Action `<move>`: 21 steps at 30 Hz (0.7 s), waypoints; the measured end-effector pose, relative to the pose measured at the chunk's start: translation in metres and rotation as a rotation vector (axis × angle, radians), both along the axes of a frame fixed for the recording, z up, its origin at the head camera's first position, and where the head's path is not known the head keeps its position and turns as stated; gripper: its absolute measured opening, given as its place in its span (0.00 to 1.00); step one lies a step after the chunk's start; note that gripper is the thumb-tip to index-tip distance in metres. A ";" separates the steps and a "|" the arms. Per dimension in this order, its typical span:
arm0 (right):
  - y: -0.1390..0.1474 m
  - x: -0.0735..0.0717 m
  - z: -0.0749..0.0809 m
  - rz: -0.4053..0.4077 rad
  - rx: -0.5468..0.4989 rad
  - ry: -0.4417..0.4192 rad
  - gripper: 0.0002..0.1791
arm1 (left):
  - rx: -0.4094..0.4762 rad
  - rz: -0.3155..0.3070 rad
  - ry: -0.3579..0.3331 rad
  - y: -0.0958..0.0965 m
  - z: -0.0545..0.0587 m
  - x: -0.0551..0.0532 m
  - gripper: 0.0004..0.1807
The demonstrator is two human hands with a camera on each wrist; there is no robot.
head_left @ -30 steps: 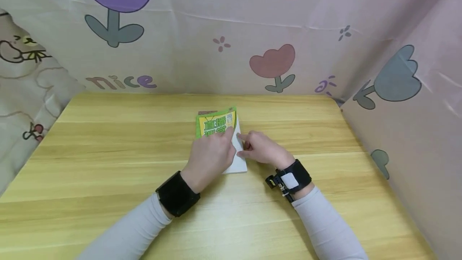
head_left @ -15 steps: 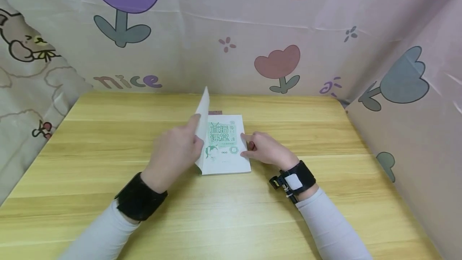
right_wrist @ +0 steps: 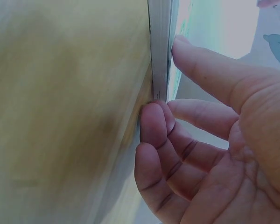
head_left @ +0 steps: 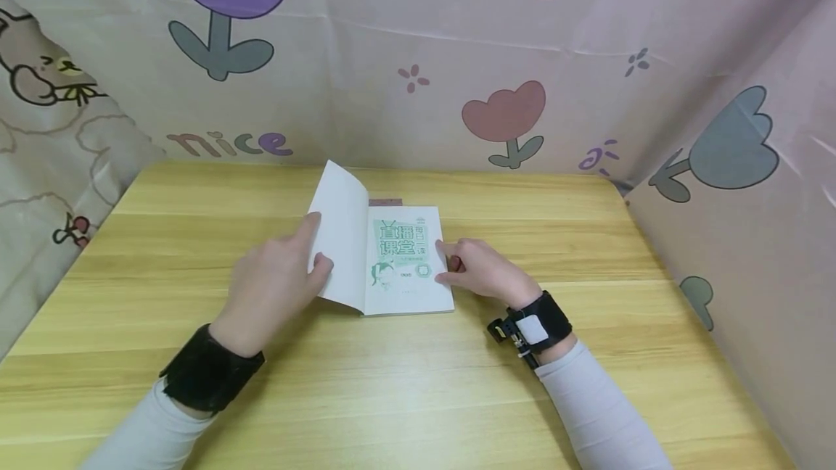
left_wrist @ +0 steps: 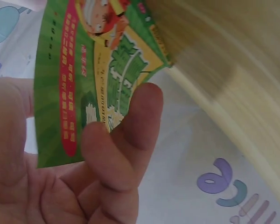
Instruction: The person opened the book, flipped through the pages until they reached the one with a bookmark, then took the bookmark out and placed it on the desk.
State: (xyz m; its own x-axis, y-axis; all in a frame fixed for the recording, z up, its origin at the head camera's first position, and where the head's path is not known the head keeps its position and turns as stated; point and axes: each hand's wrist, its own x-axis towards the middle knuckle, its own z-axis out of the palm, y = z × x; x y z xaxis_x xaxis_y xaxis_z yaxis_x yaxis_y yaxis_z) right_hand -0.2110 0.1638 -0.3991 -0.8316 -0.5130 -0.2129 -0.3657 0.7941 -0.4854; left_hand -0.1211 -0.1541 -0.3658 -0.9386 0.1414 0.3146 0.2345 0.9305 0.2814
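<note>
A paperback book (head_left: 408,296) lies on the table, its first page showing green print and Chinese characters. The front cover (head_left: 342,231) is lifted at a slant on the left, with its white inside facing up. My left hand (head_left: 271,285) holds that cover by its outer edge, thumb on the white side. In the left wrist view the green and yellow outside of the cover (left_wrist: 60,84) lies against the fingers. My right hand (head_left: 486,267) holds the book's right edge with thumb and forefinger; the other fingers are curled beside the page block (right_wrist: 161,51).
A brownish strip (head_left: 387,202) shows behind the book's far edge. The wooden table (head_left: 418,397) ends at a printed cloth (head_left: 366,93) hung along the back and sides. Black bands are worn on both wrists, with a small camera (head_left: 506,330) on the right one.
My left hand has swung the cover over from right to left, uncovering the first page. The right hand stays at the book's right edge.
</note>
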 end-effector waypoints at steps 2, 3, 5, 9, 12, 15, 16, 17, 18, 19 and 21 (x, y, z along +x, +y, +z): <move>-0.001 0.000 0.000 0.007 0.001 0.003 0.38 | 0.000 0.000 0.003 -0.005 -0.003 0.001 0.32; -0.001 0.000 0.000 0.011 0.001 0.006 0.39 | -0.001 -0.001 0.005 -0.007 -0.005 0.002 0.32; -0.002 0.000 0.000 0.016 0.004 0.009 0.39 | -0.007 0.002 -0.003 -0.012 -0.008 0.004 0.34; -0.003 -0.001 0.001 0.002 0.013 0.003 0.39 | -0.017 0.004 -0.087 -0.020 -0.012 0.004 0.34; -0.003 -0.001 0.001 -0.002 0.012 -0.002 0.39 | -0.020 0.005 -0.151 -0.023 -0.014 0.002 0.33; -0.002 -0.001 0.001 0.000 0.006 -0.004 0.38 | -0.022 0.001 -0.178 -0.026 -0.017 0.001 0.33; -0.001 -0.001 0.001 0.000 0.003 -0.004 0.38 | -0.023 0.000 -0.189 -0.026 -0.019 0.000 0.33; -0.001 -0.001 0.001 0.000 0.002 -0.003 0.38 | -0.024 -0.002 -0.201 -0.027 -0.020 -0.001 0.33; -0.001 -0.001 0.001 0.000 0.000 -0.004 0.38 | -0.022 -0.001 -0.213 -0.027 -0.021 -0.002 0.33; 0.000 -0.001 0.001 0.001 -0.002 -0.004 0.38 | -0.021 0.001 -0.227 -0.027 -0.023 -0.002 0.33; 0.000 0.000 0.001 0.002 -0.006 -0.003 0.38 | -0.016 0.005 -0.250 -0.027 -0.025 -0.004 0.33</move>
State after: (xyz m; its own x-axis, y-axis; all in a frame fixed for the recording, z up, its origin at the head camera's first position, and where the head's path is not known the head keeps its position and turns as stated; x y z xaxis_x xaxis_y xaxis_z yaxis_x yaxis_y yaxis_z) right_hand -0.2114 0.1640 -0.3979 -0.8300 -0.5156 -0.2128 -0.3653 0.7908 -0.4910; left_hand -0.1255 -0.1811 -0.3911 -0.9877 0.1397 0.0700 0.1547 0.9361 0.3157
